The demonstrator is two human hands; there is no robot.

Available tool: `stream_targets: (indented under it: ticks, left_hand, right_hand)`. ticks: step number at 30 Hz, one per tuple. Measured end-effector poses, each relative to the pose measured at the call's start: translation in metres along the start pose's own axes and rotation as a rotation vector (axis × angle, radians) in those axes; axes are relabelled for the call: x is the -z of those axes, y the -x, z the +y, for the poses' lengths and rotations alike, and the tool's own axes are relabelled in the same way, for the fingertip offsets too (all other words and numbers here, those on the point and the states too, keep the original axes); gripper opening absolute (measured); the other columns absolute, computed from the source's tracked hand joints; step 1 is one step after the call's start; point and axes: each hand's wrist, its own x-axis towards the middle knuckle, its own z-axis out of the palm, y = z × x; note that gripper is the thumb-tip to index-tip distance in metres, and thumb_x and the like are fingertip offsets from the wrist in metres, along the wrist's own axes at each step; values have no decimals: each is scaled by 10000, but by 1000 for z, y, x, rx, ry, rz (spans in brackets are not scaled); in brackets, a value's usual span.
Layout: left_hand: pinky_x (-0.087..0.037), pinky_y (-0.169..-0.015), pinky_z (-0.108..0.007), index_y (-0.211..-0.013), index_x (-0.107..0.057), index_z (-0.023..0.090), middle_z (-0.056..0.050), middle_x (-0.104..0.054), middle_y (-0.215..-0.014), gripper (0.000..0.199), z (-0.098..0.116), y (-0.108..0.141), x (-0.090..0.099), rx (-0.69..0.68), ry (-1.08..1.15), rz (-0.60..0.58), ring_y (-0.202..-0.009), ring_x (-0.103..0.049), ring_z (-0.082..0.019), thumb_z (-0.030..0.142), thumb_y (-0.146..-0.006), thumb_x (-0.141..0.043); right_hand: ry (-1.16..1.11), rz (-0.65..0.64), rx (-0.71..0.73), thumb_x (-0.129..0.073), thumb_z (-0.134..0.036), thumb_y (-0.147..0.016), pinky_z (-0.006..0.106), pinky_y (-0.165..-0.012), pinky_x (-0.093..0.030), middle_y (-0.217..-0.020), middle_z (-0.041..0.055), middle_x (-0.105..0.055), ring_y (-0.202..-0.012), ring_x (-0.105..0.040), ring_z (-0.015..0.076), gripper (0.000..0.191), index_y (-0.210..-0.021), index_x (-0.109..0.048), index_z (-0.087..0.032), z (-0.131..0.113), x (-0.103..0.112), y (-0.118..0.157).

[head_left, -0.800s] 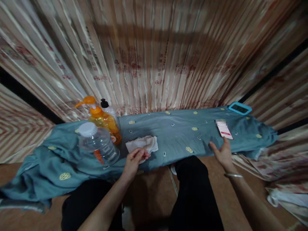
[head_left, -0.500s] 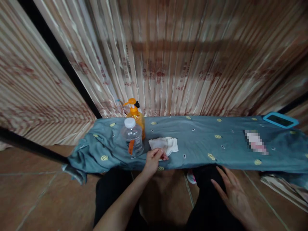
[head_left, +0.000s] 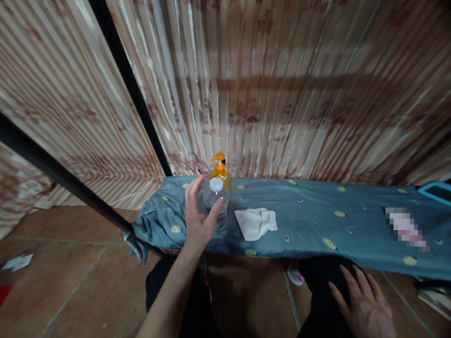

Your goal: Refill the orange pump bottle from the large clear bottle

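My left hand [head_left: 200, 213] is at the clear plastic bottle [head_left: 222, 217] with a white cap. Its fingers curve along the bottle's left side, and the thumb crosses in front; a gap shows between them, and I cannot tell whether they touch the plastic. Just behind the bottle stands an orange pump bottle [head_left: 220, 172]. To the right, a white cloth [head_left: 256, 222] lies crumpled flat on the bench cover. My right hand [head_left: 366, 300] rests on my right knee with its fingers spread, holding nothing.
A blue-green cover with yellow prints [head_left: 303, 230] drapes the long bench. Farther right lie a blurred-out pinkish item [head_left: 407, 228] and a blue-framed dark object [head_left: 437, 191]. Black poles [head_left: 136, 89] stand at the left before a striped curtain [head_left: 253, 94].
My left hand has left the white cloth and moved left to the clear bottle, its fingers now apart. The view has swung left. My right hand stays on the knee.
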Motion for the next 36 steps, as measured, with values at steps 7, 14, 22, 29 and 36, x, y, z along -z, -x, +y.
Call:
stream_targets:
  ticks: [7, 14, 22, 29, 36]
  left_hand:
    - [-183, -1238, -422, -1425, -397, 207, -124, -350, -1562, 958, -48, -13, 2, -88, -238, 30, -1492, -229, -326, 305, -598, -872]
    - [-305, -1194, -458, -1517, -179, 213, -180, -363, -1548, 1145, -104, -2, 14, -56, -450, -83, -1443, -359, -305, 348, -602, -853]
    - [-444, -1095, -433, -1433, -352, 194, -153, -543, -1416, 1016, -122, -1, 20, 48, -454, -112, -1301, -542, -305, 310, -561, -860]
    - [-477, -1061, -457, -1377, -410, 198, -134, -597, -1339, 915, -126, -1, 20, 17, -365, -109, -1225, -596, -295, 266, -569, -834]
    - [-473, -1067, -491, -1342, -440, 204, -132, -610, -1313, 883, -126, 0, 19, 22, -280, -112, -1215, -602, -310, 236, -561, -849]
  right_hand:
    - [17, 63, -51, -401, -342, -886, 757, -949, -437, -1208, 155, -682, -1278, -505, 494, 428, -1241, -637, -299, 3, -8, -1]
    - [-210, -82, -65, -453, -457, -945, 574, -1008, -505, -1456, 227, -508, -1307, -528, 407, 470, -1321, -521, -182, -89, 8, -75]
    - [-330, -274, 500, -439, -401, -1007, 342, -973, -510, -1251, 150, -706, -1136, -670, 235, 411, -1298, -547, -131, -234, 58, -265]
    - [-7, -477, 685, -416, -607, -951, 333, -524, -348, -683, 185, -736, -679, -706, 311, 633, -910, -734, -61, -294, 55, -347]
    - [98, -614, 759, -487, -546, -949, 303, -477, -262, -560, 49, -624, -494, -508, 162, 533, -740, -726, -118, -303, 48, -356]
